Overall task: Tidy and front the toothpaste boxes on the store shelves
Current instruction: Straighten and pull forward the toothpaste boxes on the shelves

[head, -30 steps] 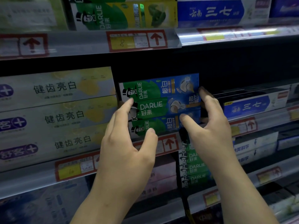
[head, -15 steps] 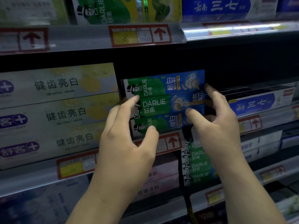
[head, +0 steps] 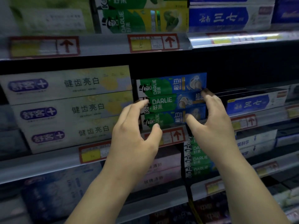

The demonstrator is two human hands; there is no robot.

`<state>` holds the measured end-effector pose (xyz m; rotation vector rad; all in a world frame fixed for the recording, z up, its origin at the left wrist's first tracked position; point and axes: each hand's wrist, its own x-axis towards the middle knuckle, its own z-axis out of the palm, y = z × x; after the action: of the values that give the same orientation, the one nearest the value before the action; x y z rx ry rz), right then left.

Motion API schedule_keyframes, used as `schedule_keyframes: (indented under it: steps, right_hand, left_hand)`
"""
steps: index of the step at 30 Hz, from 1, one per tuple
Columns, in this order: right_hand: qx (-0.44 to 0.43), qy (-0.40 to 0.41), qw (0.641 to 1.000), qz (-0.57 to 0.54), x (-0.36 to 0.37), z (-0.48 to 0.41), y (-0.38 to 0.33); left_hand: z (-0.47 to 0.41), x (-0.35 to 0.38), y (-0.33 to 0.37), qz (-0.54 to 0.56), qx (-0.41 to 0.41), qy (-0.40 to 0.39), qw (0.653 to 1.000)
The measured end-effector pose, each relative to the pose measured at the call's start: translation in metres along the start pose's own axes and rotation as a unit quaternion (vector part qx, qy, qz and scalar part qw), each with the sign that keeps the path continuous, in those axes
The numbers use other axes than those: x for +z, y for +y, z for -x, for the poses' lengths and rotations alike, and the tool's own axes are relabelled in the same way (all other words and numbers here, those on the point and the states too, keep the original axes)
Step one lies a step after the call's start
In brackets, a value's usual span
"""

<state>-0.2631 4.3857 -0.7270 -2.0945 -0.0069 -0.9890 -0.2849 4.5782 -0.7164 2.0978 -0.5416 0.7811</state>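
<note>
Three green-and-blue Darlie toothpaste boxes lie stacked, fronts out, on the middle shelf. My left hand is at the stack's left end. Its index fingertip touches the middle box and its thumb is at the bottom box's lower edge. My right hand is at the right end, fingers stretched up along the box ends and thumb pressing the bottom box's front. Neither hand wraps round a box.
A stack of pale whitening boxes sits tight on the left. A blue-and-white box lies to the right, set further back with dark space above it. Price rails edge each shelf. More Darlie boxes stand on the shelf below.
Both hands have stayed at the two ends of the Darlie stack. My view has drifted, so the shelf sits slightly further right and lower in the frame.
</note>
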Motion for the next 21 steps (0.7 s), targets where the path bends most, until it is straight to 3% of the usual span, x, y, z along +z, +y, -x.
schedule_keyframes:
  steps: [10,21]
  right_hand:
    - [-0.072,-0.137,0.982,0.111,-0.030,0.050,-0.079]
    - [-0.180,-0.180,0.932,0.257,-0.087,0.059,-0.222]
  left_hand:
    - [0.027,-0.073,0.010,-0.095,0.046,-0.026,0.994]
    - [0.028,-0.193,0.066,-0.292,0.070,-0.069,0.951]
